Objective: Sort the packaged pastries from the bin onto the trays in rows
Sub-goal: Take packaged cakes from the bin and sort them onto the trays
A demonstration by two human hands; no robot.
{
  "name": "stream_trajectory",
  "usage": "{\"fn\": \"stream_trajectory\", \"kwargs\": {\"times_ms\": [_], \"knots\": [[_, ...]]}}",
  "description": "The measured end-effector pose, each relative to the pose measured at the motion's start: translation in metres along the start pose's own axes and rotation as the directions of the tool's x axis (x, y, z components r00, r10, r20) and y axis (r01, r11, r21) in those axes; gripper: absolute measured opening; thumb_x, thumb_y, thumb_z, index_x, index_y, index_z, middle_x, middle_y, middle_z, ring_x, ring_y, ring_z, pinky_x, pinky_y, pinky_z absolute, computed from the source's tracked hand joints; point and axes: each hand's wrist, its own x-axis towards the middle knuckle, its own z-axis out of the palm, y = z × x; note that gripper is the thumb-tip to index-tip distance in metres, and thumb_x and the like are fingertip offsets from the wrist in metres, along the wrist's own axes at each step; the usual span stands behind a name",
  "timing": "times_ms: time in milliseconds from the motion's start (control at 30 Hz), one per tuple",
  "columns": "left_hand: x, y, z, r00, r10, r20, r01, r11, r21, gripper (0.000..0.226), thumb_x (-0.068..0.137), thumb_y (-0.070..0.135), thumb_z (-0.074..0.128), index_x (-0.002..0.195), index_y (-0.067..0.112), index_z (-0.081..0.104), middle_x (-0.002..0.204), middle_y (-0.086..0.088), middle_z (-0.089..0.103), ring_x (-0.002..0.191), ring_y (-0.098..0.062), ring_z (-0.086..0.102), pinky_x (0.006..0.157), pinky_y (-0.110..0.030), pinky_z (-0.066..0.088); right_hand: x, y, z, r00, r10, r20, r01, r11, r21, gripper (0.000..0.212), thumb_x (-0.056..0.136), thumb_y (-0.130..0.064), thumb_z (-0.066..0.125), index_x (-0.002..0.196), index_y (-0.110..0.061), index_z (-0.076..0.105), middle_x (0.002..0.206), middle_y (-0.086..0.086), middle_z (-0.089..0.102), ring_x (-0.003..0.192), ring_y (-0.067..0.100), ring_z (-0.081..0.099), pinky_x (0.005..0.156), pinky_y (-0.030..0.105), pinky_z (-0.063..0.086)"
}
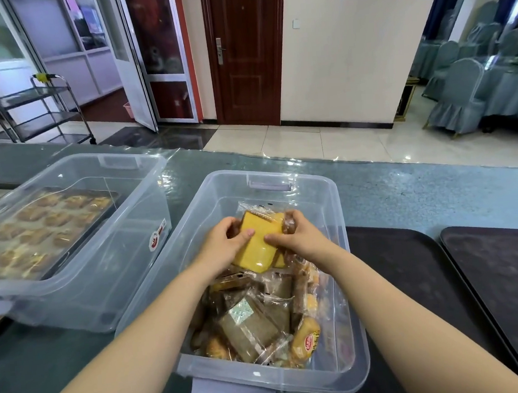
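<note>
Both hands in the bin [328, 191], left hand [224, 245] and right hand [301, 239] clamped together on one yellow cake pack [257, 246], thumbs on top, fingers wrapped round the sides. Right hand may also have a darker pastry pinched behind the pack, can't tell for sure. Pack is lifted just above the pile, tilted, not clear of the bin walls. Step looks like pick: pulling a pack out, nothing placed on the near trays yet. Next move needs a lift over the right wall and a set-down on the dark tray [413, 277] just beside the bin, starting a row at an edge; second dark tray [505, 270] sits further right, also bare. Bin holds a loose heap of wrapped pastries [255, 320] at the near end, mixed types, clear wrappers; far end mostly empty. Second clear bin [102, 270] to the left is propped at a tilt, and a filled tray [69, 242] of pastries in rows shows through it.
</note>
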Motion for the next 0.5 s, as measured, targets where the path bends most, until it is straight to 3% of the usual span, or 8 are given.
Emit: {"fn": "stream_trajectory", "kwargs": {"times_ms": [100,200,267,333,400,500], "knots": [[0.001,-0.006,-0.005,0.998,0.062,-0.002,-0.061,0.986,0.156,0.028,0.094,0.037,0.06,0.117,0.022,0.056,0.108,0.007,0.062,0.1,-0.012,0.057,0.073,-0.023,0.043,0.002,0.001,-0.001,0.994,-0.018,-0.111,0.003,0.991,-0.135,0.061,0.082,-0.023,0.076,0.129,-0.021,0.038,0.114,0.004,0.061,0.091,0.02,0.065,0.075,0.039,0.06],[0.001,-0.018,-0.01,0.996,0.047,0.079,-0.076,0.903,0.424,0.021,0.092,0.034,0.059,0.112,0.027,0.058,0.115,0.004,0.061,0.111,-0.018,0.054,0.088,-0.031,0.044,0.002,0.001,-0.006,0.957,-0.035,-0.288,-0.012,0.987,-0.161,0.057,0.086,-0.023,0.072,0.129,-0.022,0.036,0.102,-0.005,0.057,0.083,0.015,0.063,0.075,0.04,0.06],[0.0,-0.028,-0.011,0.95,-0.087,0.301,-0.141,0.739,0.659,0.025,0.086,0.043,0.062,0.11,0.036,0.059,0.128,0.0,0.055,0.125,-0.024,0.046,0.102,-0.037,0.04,0.003,0.002,-0.008,0.932,-0.035,-0.362,-0.027,0.986,-0.164,0.053,0.087,-0.025,0.07,0.127,-0.022,0.036,0.095,-0.007,0.055,0.08,0.014,0.062,0.073,0.041,0.06],[-0.005,-0.034,-0.008,0.854,-0.296,0.428,-0.168,0.621,0.766,0.046,0.081,0.052,0.065,0.124,0.041,0.051,0.142,0.001,0.042,0.137,-0.025,0.033,0.112,-0.046,0.03,0.003,0.003,-0.008,0.925,-0.04,-0.377,-0.031,0.983,-0.18,0.052,0.087,-0.026,0.07,0.126,-0.022,0.036,0.096,-0.005,0.056,0.083,0.015,0.062,0.075,0.043,0.059],[-0.008,-0.036,-0.003,0.84,-0.337,0.425,-0.181,0.564,0.805,0.059,0.081,0.05,0.067,0.134,0.038,0.042,0.146,0.0,0.038,0.137,-0.025,0.032,0.113,-0.047,0.029,0.004,0.003,-0.007,0.928,-0.064,-0.366,-0.028,0.971,-0.239,0.052,0.087,-0.027,0.069,0.125,-0.022,0.035,0.093,-0.006,0.055,0.083,0.017,0.062,0.076,0.044,0.059],[-0.008,-0.036,0.004,0.89,-0.224,0.396,-0.239,0.511,0.826,0.052,0.087,0.039,0.065,0.134,0.029,0.045,0.132,-0.004,0.05,0.121,-0.026,0.049,0.098,-0.039,0.044,0.004,0.003,-0.005,0.927,-0.097,-0.361,-0.012,0.957,-0.288,0.053,0.087,-0.028,0.069,0.126,-0.022,0.035,0.094,-0.004,0.057,0.083,0.019,0.064,0.073,0.046,0.059]]}}
